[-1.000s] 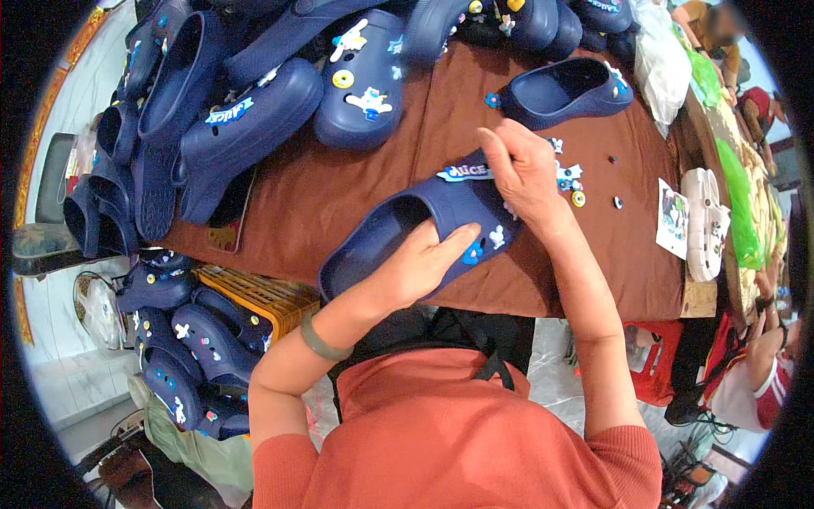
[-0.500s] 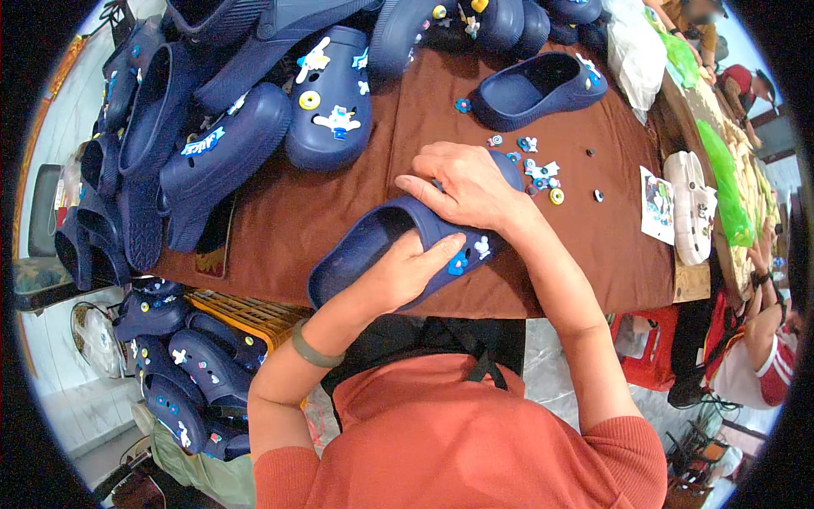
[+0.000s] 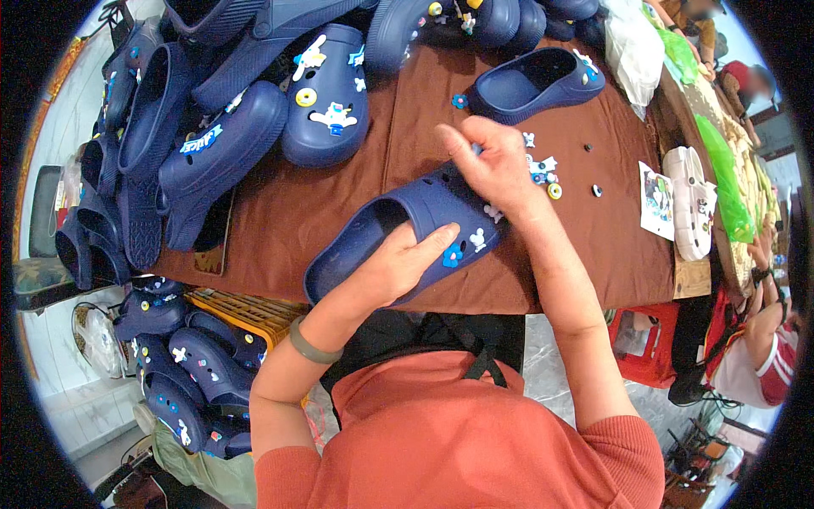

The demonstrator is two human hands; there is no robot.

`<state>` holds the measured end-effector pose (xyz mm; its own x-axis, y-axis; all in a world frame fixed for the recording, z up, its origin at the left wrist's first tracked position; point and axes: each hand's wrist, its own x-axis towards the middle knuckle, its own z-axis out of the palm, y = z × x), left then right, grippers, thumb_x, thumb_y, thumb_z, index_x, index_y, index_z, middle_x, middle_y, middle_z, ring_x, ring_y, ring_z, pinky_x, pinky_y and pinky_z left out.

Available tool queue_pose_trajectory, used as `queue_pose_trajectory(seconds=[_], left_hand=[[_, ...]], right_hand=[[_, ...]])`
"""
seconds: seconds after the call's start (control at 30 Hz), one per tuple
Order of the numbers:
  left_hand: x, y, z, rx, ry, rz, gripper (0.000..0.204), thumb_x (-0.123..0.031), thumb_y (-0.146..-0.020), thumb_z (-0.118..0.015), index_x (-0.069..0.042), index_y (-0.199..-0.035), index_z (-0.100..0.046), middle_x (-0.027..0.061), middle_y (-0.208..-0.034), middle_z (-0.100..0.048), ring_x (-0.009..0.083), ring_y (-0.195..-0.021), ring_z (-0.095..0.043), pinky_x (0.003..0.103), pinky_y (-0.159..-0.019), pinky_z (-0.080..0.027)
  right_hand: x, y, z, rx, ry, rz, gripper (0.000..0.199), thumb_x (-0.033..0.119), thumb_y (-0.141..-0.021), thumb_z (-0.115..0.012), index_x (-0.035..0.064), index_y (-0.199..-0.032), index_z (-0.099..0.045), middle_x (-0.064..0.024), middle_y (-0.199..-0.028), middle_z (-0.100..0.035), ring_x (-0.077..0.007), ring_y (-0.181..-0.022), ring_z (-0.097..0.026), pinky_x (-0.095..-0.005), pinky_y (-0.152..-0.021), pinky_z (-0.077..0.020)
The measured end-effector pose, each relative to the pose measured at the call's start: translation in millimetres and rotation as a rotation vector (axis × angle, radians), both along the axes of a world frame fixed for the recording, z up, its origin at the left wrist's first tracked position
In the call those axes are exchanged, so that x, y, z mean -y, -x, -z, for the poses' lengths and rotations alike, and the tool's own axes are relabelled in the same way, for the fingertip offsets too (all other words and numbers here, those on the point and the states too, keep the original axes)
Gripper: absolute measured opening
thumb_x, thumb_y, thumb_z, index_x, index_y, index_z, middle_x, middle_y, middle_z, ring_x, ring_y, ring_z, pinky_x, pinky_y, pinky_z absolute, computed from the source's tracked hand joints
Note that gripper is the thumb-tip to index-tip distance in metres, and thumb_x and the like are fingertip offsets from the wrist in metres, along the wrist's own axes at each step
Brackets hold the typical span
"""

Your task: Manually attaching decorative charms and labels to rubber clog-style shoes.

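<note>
So there's this navy blue clog (image 3: 407,237) lying on its side near the front edge of the brown-covered surface (image 3: 280,212), opening facing left, with a few little charms already plugged into the toe – a white one and a blue one show by the thumb. The left hand (image 3: 398,263) is wrapped around the clog's side, fingers closed on it and thumb pressed flat on top. The right hand (image 3: 492,161) sits on the top of the clog, its fingers pinched together on something small and bluish – too tiny to tell what exactly. Just right of that hand there's a scatter of loose charms (image 3: 543,174) on the cloth, and further back a second clog (image 3: 534,81) sits alone. A whole pile of matching clogs (image 3: 237,110) fills the back left, more of them below the surface on the left. A white clog (image 3: 691,204) lies at the far right next to a green bag (image 3: 725,182).
</note>
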<state>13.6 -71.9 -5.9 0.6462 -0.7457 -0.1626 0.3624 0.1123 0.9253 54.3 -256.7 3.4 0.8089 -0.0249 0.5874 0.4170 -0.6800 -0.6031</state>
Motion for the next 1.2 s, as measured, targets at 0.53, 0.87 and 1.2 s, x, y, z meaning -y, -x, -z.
queue_pose_trajectory(seconds=[0.53,0.87,1.2], left_hand=[[-32.5,-18.4,-5.9,0.049,-0.032,-0.156,0.034,-0.018,-0.096,-0.053,0.003,-0.124,-0.054,0.0080,-0.118,-0.061,0.0153,-0.105,-0.058,0.030,-0.093,-0.045],[-32.7,-19.0,-4.5,0.118,0.000,-0.182,0.028,-0.017,-0.097,-0.050,0.000,-0.118,-0.057,0.0042,-0.111,-0.061,0.0110,-0.098,-0.058,0.027,-0.087,-0.047],[-32.7,-19.6,4.7,0.033,0.000,-0.180,0.031,-0.019,-0.098,-0.049,0.000,-0.122,-0.054,0.0056,-0.113,-0.060,0.0118,-0.099,-0.058,0.029,-0.087,-0.049]], right_hand=[[30.7,-4.9,10.5,0.202,0.032,-0.072,0.012,0.006,-0.081,-0.066,-0.0010,-0.074,-0.059,-0.0133,-0.076,-0.058,-0.0303,-0.073,-0.057,-0.0376,-0.066,-0.0463],[-16.8,6.7,20.1,0.310,0.326,-0.405,0.032,0.014,-0.069,-0.076,0.0085,-0.058,-0.046,-0.0058,-0.063,-0.044,-0.0236,-0.060,-0.046,-0.0354,-0.052,-0.0356],[-13.6,9.7,31.5,0.376,0.291,-0.389,0.028,0.015,-0.068,-0.076,0.0087,-0.062,-0.050,-0.0063,-0.065,-0.048,-0.0231,-0.055,-0.049,-0.0340,-0.049,-0.0380]])
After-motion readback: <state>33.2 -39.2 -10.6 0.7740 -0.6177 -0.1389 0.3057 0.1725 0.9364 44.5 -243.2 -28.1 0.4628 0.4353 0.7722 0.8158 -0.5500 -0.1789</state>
